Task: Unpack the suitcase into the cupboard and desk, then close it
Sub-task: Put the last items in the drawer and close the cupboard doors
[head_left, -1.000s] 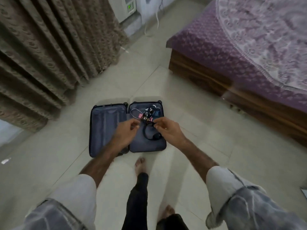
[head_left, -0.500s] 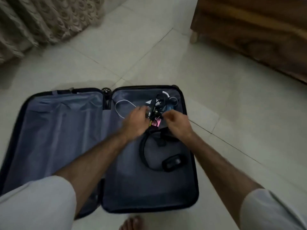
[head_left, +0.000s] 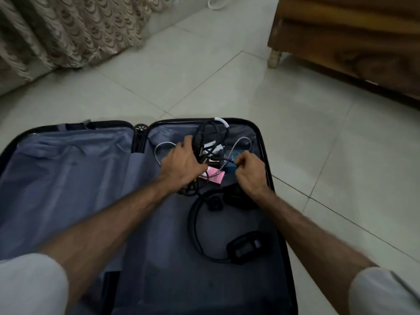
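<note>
A dark suitcase (head_left: 281, 235) lies open on the tiled floor, both halves lined in grey-blue fabric. A tangle of black and white cables (head_left: 212, 137) sits at the far end of its right half, with a pink packet (head_left: 216, 177) under it. My left hand (head_left: 183, 163) grips a bunch of the black cables. My right hand (head_left: 248, 172) pinches a thin cable end beside a blue item (head_left: 236, 156). Nearer me lie black headphones (head_left: 200, 223) with one earcup (head_left: 244, 247) facing up. The suitcase's left half (head_left: 66, 178) holds nothing that I can see.
A wooden bed frame (head_left: 345, 42) with a pale foot (head_left: 273, 56) stands at the far right. Patterned beige curtains (head_left: 75, 30) hang at the far left. A white cord (head_left: 216, 5) lies on the floor by the far wall. Pale tiles surround the suitcase.
I have bent from standing down close over the suitcase. Both hands have moved into the cable tangle and spread slightly apart, the left one closing round the black cables.
</note>
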